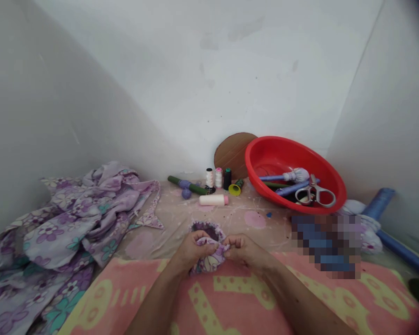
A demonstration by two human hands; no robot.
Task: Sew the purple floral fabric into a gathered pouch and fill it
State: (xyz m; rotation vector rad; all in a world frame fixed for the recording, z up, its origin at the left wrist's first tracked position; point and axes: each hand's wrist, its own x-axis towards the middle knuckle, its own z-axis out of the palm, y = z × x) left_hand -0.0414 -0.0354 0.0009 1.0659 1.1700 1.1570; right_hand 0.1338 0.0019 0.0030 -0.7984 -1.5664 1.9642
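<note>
Both hands pinch a small piece of purple floral fabric [209, 265] above the pink and yellow cloth. My left hand [192, 249] grips it from the left, thumb on top. On the other side, my right hand [242, 249] pinches the fabric with thumb and fingertips, close to the left thumb. Whether a needle or thread is between the right fingers is too small to make out. Behind the fingers, the far edge of the piece looks ruffled and curves around a dark opening [206, 227].
A heap of floral fabric [87, 218] lies at left. Thread spools [218, 177], a white bottle-shaped object [212, 200] and a green stick [188, 184] are at the back. A red basin [338, 186] holding scissors [314, 193] tilts against cardboard [233, 151]. Blue-wrapped rods [405, 251] lie right.
</note>
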